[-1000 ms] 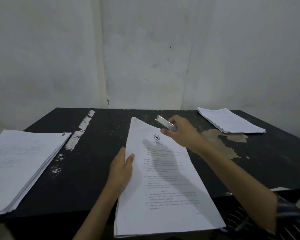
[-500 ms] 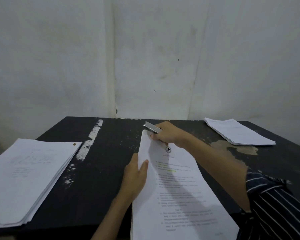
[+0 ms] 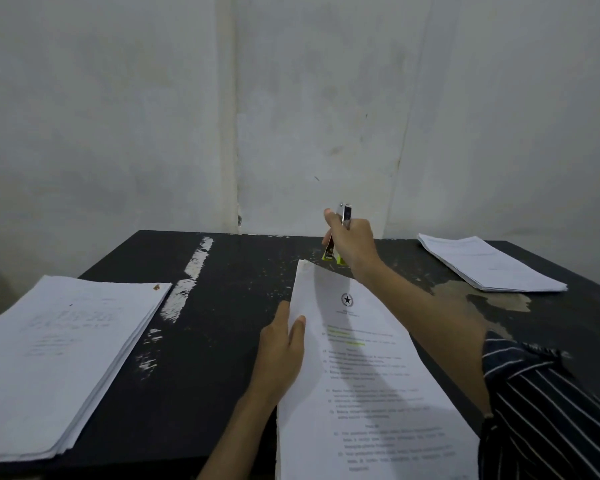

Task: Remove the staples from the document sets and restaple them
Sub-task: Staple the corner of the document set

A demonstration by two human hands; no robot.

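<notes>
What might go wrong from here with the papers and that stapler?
The document hangs off the table, with only the left hand gripping its left side; the sheets might slip or fan out of line. The right hand holds the stapler upright beyond the curled top corner, so a staple might go in crooked or miss sheets.

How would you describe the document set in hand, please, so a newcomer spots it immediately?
On the black table lie a left pile, a far-right pile and a near-middle set. That document set, held by the left hand, alone bears a star emblem.
</notes>
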